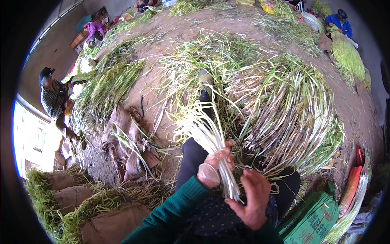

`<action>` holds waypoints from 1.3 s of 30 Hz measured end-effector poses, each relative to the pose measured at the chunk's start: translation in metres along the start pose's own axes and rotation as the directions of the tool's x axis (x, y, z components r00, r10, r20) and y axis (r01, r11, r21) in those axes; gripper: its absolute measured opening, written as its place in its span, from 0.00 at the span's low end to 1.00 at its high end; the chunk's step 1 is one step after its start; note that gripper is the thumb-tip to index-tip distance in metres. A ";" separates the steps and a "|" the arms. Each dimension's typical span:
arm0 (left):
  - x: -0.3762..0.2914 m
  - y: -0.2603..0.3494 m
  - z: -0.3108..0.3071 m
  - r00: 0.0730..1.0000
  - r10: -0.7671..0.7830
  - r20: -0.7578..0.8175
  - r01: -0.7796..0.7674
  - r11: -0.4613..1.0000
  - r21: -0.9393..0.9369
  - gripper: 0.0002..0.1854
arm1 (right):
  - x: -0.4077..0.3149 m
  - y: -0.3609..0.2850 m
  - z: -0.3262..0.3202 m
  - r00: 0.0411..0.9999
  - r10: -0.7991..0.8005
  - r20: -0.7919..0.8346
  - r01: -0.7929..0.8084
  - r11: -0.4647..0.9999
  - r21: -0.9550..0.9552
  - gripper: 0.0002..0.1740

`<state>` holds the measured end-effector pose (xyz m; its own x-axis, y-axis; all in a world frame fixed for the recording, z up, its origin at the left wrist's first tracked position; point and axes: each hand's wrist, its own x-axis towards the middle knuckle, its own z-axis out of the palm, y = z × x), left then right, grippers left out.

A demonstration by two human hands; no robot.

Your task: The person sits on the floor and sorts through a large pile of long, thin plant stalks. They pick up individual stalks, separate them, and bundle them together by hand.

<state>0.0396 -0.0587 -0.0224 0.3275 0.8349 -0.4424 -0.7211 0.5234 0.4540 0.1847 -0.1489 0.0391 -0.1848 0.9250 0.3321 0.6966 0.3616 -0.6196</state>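
My left hand (214, 166), in a thin clear glove, is closed around a bunch of long white stalks with pale yellow-green tips (210, 134). The tips fan out up and to the left, above my knee; the cut-looking ends point down towards my lap. My right hand (251, 195) is bare and spread, with the thumb close to the lower ends of the bunch; nothing shows in its palm. Beyond my legs lies a large heap of loose stalks (286, 122), white, brown and green. More loose green leaves (210, 55) cover the ground around my boot.
Green printed sacks (310, 216) lie at lower right, beside a red-orange bundle (350, 189). Sacking-wrapped bundles of greens (115, 225) stand at lower left, and a crumpled sack (128, 137) lies left of my knee. People sit or stand around the room, one at left in a checked shirt (53, 97).
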 end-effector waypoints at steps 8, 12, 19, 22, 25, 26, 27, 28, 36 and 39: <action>0.001 -0.020 -0.009 0.977 -0.150 0.148 0.180 0.960 -0.213 0.34 | -0.020 0.035 0.044 0.980 -0.176 -0.089 0.176 0.984 0.000 0.08; 0.005 -0.016 -0.020 0.956 -0.161 0.245 0.213 0.956 -0.202 0.31 | -0.026 0.040 0.051 0.980 -0.169 -0.107 0.182 0.976 0.120 0.10; 0.011 -0.004 -0.039 0.992 0.100 0.079 -0.126 0.855 0.502 0.15 | -0.046 0.034 0.045 0.993 -0.010 0.116 -0.034 0.927 0.375 0.20; 0.001 0.021 -0.017 0.992 0.115 -0.055 -0.108 0.987 0.121 0.10 | -0.058 0.045 0.036 0.856 0.352 0.378 -0.516 0.561 0.647 0.23; -0.008 0.058 -0.015 0.962 0.065 0.267 -0.051 0.997 -0.060 0.10 | -0.062 0.068 0.021 0.741 0.332 0.583 -0.664 0.236 0.710 0.25; -0.011 0.060 -0.010 0.953 0.026 0.303 -0.004 0.997 -0.075 0.10 | -0.055 0.074 0.010 0.757 0.326 0.566 -0.652 0.326 0.684 0.25; -0.016 0.058 -0.012 0.943 -0.001 0.332 0.035 0.995 -0.097 0.10 | -0.048 0.079 0.001 0.767 0.312 0.561 -0.641 0.415 0.645 0.25; -0.020 0.054 -0.018 0.945 -0.078 0.316 0.085 0.996 -0.006 0.11 | -0.043 0.088 -0.006 0.832 0.336 0.441 -0.545 0.646 0.535 0.23; -0.032 0.006 -0.045 0.946 -0.258 0.198 0.276 0.958 -0.072 0.22 | 0.053 0.143 -0.035 0.953 0.214 -0.217 -0.300 0.777 -0.553 0.16; -0.025 0.007 -0.043 0.939 -0.260 0.227 0.278 0.959 -0.051 0.21 | 0.089 0.187 -0.027 0.917 0.242 -0.318 -0.361 0.841 -0.403 0.15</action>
<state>0.0000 -0.0835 -0.0411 0.6334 0.6863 -0.3574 -0.6320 0.7254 0.2727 0.3174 -0.0021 -0.0284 0.2191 0.8983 0.3808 0.9318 -0.0770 -0.3546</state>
